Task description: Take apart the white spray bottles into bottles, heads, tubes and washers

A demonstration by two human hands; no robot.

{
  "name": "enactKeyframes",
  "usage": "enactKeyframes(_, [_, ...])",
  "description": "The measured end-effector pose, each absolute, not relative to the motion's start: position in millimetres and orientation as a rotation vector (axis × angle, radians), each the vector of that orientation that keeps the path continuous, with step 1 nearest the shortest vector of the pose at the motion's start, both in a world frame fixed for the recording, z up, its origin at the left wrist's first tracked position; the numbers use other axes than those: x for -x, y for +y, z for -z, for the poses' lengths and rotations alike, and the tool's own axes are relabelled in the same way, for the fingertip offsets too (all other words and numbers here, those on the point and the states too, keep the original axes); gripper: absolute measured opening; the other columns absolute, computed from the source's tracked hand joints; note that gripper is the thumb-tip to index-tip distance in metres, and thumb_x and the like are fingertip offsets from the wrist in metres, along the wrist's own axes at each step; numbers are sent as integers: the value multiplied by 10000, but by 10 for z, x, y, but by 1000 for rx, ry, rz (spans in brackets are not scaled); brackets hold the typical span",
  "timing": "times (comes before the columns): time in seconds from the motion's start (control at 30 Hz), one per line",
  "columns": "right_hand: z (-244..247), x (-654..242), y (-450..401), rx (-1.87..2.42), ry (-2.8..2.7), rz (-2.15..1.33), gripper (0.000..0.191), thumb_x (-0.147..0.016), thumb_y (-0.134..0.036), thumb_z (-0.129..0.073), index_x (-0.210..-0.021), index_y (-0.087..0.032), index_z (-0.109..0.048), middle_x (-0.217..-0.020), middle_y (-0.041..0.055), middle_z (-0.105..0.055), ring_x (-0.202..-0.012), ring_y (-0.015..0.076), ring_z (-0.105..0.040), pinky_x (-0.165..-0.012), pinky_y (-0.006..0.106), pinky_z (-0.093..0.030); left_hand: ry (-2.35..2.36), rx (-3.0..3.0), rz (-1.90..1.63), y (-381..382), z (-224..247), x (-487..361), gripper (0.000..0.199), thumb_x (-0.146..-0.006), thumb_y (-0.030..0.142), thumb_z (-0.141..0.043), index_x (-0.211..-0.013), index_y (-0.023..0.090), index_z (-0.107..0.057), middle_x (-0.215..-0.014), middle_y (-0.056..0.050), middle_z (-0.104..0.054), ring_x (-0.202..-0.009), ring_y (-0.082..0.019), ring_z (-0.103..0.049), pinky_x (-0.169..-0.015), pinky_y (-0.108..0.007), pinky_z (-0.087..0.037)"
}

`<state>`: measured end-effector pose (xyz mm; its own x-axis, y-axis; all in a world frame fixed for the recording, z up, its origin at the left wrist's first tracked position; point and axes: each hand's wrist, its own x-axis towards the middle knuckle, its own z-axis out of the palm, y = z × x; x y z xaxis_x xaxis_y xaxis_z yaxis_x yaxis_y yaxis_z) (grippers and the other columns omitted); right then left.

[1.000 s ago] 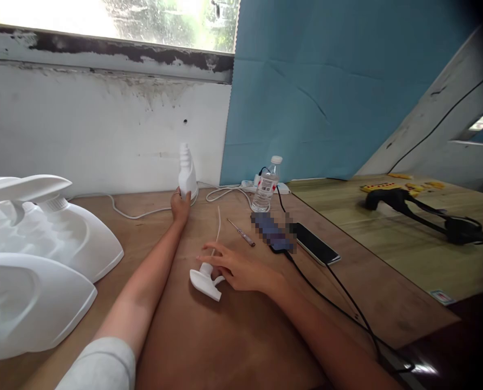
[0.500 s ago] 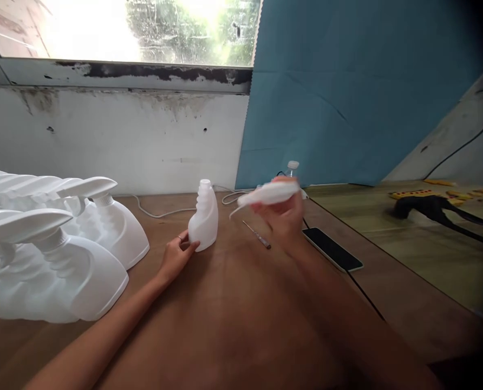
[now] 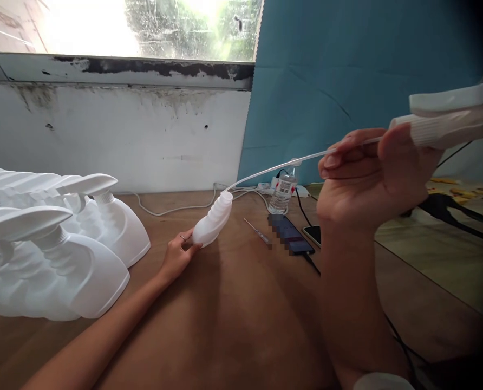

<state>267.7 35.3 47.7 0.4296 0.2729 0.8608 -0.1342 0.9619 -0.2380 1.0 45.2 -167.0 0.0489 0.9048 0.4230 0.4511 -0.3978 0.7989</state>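
Observation:
A white plastic bottle (image 3: 213, 222) without a cap tilts to the right over the brown table, and my left hand (image 3: 180, 257) grips it near its base. Up at the right, my right hand (image 3: 367, 168) is closed on a white spray head (image 3: 440, 124), its fingers also round the thin tube (image 3: 266, 170). The tube runs down to the left, and its far end is at the bottle's open mouth; whether it is inside cannot be made out.
Several white bottles with spray heads (image 3: 95, 271) stand in rows at the left. A screwdriver (image 3: 258, 233), a phone (image 3: 290, 235), a second phone (image 3: 312, 234), a clear water bottle (image 3: 282, 192) and cables lie or stand right of the middle.
My right hand has moved right and up with the spray head, and the tube now stretches to the bottle. The bottle, upright before, has tipped right in my left hand.

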Motion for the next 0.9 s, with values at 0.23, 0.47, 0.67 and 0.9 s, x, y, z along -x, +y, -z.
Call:
enactKeyframes(0.23, [-499, -2725, 362, 143, -1069, -219, 91, -824, -298, -641, -832, -238, -572, -580, -68, -613, -418, 104, -517, -340, 217, -324, 1338, -1884, -1318, 443, 1641, -31, 459, -787, 364, -673, -1212, 194, -638, -1125, -80, -693, -1033, -245, -644, -917, -355, -496])
enactKeyframes(0.47, [-508, -2696, 271, 182, -1090, -264, 77, -834, -249, -638, -781, -245, -582, -598, -58, -619, -443, 104, -523, -372, 228, -332, 1300, -1866, -1307, 444, 1654, -25, 465, -800, 384, -658, -1231, 212, -624, -1157, -81, -677, -1034, -247, -645, -924, -371, -506])
enactKeyframes(0.67, [-357, -2506, 444, 376, -1235, -636, 199, -676, -181, -761, -810, -163, -615, -663, 28, -670, -504, 131, -557, -385, 240, -347, 1201, -1955, -1261, 436, 1673, -38, 440, -814, 360, -652, -1229, 216, -624, -1176, -81, -665, -1068, -240, -627, -954, -359, -488])
enactKeyframes(0.9, [73, -2181, 709, 565, -1480, -1063, 347, -593, -247, -822, -895, -185, -663, -870, 21, -709, -810, 174, -646, -702, 315, -519, 1106, -1920, -1186, 404, 1608, -62, 419, -819, 357, -647, -1203, 189, -644, -1145, -85, -688, -1010, -250, -652, -915, -362, -511])
